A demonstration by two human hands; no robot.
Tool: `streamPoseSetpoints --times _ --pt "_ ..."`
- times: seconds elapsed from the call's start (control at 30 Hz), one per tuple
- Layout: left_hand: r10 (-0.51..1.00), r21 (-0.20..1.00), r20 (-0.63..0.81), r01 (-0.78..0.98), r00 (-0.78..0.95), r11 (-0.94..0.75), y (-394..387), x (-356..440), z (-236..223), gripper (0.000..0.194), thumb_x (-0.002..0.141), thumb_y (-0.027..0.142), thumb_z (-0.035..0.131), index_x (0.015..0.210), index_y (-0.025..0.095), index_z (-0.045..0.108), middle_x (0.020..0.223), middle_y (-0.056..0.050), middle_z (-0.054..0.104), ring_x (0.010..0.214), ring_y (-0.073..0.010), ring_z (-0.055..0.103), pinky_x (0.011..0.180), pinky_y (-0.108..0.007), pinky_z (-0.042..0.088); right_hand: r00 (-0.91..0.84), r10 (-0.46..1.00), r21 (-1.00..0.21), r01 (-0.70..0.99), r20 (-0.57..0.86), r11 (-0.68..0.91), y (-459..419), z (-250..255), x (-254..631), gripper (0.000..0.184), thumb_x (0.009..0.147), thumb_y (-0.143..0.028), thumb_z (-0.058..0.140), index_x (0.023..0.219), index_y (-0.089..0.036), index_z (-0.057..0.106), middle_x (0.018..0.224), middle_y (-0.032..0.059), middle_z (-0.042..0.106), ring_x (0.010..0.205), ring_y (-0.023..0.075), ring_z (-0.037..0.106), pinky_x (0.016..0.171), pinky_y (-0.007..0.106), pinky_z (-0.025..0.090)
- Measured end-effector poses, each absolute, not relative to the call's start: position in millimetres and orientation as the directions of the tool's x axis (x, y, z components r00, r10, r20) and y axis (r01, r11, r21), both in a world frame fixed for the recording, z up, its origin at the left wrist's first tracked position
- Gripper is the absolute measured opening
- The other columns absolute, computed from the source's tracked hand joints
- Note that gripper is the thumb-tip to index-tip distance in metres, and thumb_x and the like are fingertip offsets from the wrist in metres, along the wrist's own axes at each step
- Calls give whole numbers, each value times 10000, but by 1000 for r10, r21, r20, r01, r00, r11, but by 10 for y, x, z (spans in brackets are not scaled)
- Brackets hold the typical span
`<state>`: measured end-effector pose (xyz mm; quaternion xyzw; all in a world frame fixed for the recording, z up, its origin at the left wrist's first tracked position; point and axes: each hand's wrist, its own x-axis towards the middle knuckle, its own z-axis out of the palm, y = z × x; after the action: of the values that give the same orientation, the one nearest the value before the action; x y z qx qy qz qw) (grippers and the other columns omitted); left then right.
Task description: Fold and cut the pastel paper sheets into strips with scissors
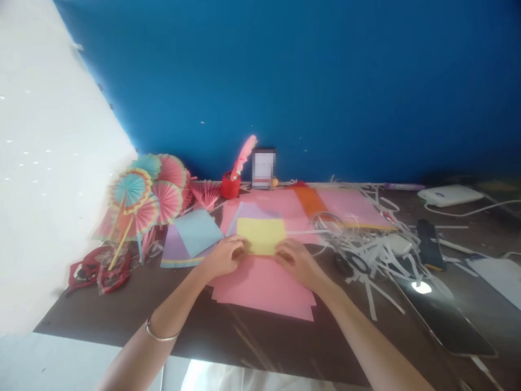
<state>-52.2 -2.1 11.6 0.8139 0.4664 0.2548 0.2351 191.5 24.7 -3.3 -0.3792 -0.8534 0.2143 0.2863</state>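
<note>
Between my two hands is a yellow sheet of paper (261, 234), its near edge lying over pink sheets (264, 288). My left hand (228, 254) pinches the sheet's near left corner, a bangle round that forearm. At the near right corner, the fingers of my right hand (297, 260) close on the same sheet. A thin orange-brown line runs along the near edge between the fingers; whether it is a fold cannot be made out. Just left of my left hand lie a light blue sheet (198, 231) and a purple sheet (175, 244).
Pleated paper fans (146, 190) cluster at the left, with red scissors-like handles (87, 271) below. A red tape roll (230, 185) and a propped phone (264, 168) stand at the back. White paper strips (366, 260) tangle at right, near a large phone (451, 320) and a cabled white device (450, 194).
</note>
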Motion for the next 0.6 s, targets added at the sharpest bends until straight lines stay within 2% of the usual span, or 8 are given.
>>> streamPoseSetpoints --times 0.17,0.37,0.6 --pt "887 641 175 634 427 -432 -6 -543 100 205 658 30 467 740 195 556 1113 -38 571 960 -175 558 780 -280 473 -538 780 -607 516 320 605 241 -20 1908 100 827 -256 507 736 -216 520 824 49 592 796 198 534 735 364 435" --pt "901 665 180 626 395 -407 1 -533 87 167 668 36 447 681 195 497 1051 -44 576 954 -182 554 801 -307 466 -525 781 -613 507 338 606 236 -10 1897 114 814 -237 499 703 -214 510 827 55 594 798 202 538 754 378 440" --pt "902 653 206 633 379 -415 7 -522 57 133 705 68 464 670 196 449 1105 -56 532 984 -186 540 823 -313 456 -502 810 -609 552 302 569 225 5 1866 141 825 -263 494 693 -215 482 804 47 572 778 194 527 730 359 440"
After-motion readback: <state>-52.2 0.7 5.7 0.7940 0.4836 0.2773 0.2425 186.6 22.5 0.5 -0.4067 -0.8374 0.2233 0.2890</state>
